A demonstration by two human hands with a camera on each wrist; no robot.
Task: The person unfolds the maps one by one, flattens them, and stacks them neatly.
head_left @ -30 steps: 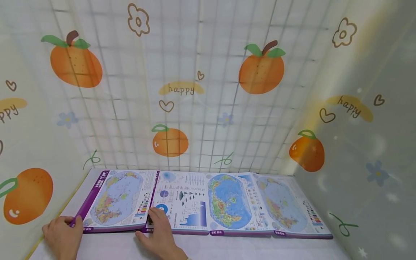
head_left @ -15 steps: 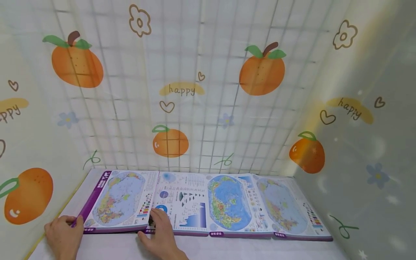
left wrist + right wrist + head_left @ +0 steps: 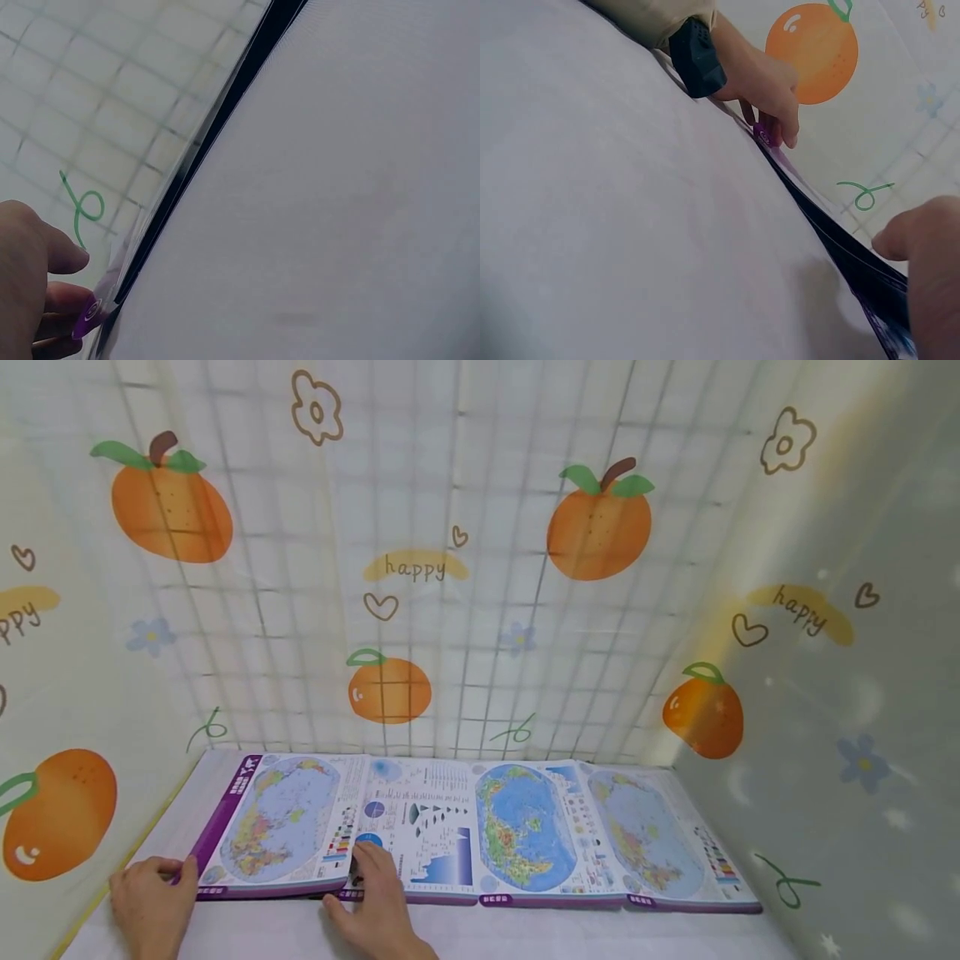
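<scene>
A long fold-out world map (image 3: 528, 827) with purple edging lies along the back of the white surface in the head view. Its leftmost panel (image 3: 281, 822) overlaps the panel of charts beside it. My left hand (image 3: 153, 906) pinches the purple left edge at the front corner; a purple tab (image 3: 88, 319) shows between the fingers in the left wrist view. At that panel's right front corner, my right hand (image 3: 378, 902) curls round the edge, fingers on the seam and thumb by the front edge. Its fingertips are partly hidden. The right wrist view shows mainly the thumb (image 3: 900, 236).
Behind the map rises a pale fabric wall (image 3: 450, 635) printed with oranges, with a grid showing through. Similar side walls stand left and right (image 3: 847, 777). White cloth-like surface (image 3: 555, 935) extends in front of the map. A dark wrist device (image 3: 696, 60) sits on the left wrist.
The leftmost panel has slid slightly right over the chart panel, covering the purple strip at the seam. Both hands have shifted a little right with it, keeping their places at its edges.
</scene>
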